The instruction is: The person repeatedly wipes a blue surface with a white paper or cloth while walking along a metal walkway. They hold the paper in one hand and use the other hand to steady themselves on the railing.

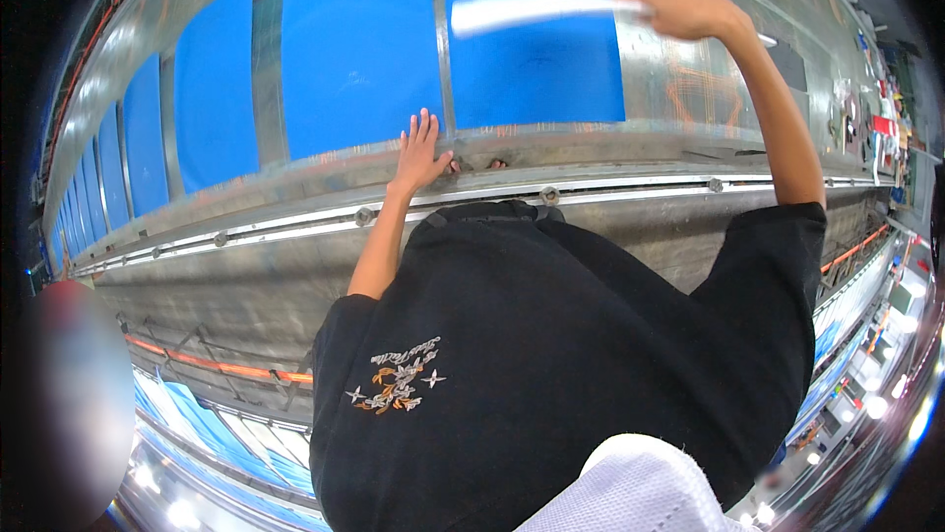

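While the right hand [681, 6] grips the white strip [532, 9] by one end above the right blue sheet [536, 77], a loose hold could drop it and scuff that sheet; long axis runs left-right, blurred free end points left; left hand [421, 152] open, fingers spread, could nudge the left blue sheet [359, 50] askew

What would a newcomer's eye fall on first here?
The bright blue sheets, set in a row along the table and running off to the left. Then the blurred white stick in the right hand, over the rightmost sheet. The left hand is open at the table's near side.
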Demonstrator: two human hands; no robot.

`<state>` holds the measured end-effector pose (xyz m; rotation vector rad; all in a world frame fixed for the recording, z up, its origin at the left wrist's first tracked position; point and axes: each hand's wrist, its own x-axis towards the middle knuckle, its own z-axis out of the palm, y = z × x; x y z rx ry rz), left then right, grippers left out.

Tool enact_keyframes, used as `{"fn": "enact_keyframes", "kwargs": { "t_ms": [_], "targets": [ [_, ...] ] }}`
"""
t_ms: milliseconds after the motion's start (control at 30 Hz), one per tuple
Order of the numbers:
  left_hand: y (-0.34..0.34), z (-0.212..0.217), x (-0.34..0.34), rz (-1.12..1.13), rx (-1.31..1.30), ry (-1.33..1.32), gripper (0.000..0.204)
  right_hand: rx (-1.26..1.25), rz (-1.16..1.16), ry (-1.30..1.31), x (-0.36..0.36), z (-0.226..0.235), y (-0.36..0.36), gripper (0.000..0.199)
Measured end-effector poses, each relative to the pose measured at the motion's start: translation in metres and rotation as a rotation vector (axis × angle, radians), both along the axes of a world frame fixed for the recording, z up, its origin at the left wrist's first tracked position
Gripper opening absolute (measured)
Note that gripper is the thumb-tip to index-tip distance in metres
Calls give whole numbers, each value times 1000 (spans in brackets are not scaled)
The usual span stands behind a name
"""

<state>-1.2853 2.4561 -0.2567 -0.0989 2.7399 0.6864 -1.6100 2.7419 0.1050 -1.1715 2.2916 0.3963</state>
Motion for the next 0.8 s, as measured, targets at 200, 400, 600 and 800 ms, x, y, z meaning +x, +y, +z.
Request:
{"fn": "enact_keyframes", "kwargs": {
  "t_ms": [200,400,600,800],
  "targets": [
    [4,-2,-1,37,12,73,83,-176,-174,127,-43,-15,33,41],
    [5,3,-2,215,179,266,74,-399,-108,513,-20,-11,18,40],
    [17,6,11,208,84,344,72,-4,140,-227,39,-5,-8,43],
    [-4,12,28,213,109,307,75,-640,174,539,-45,19,-42,44]
  ]
}}
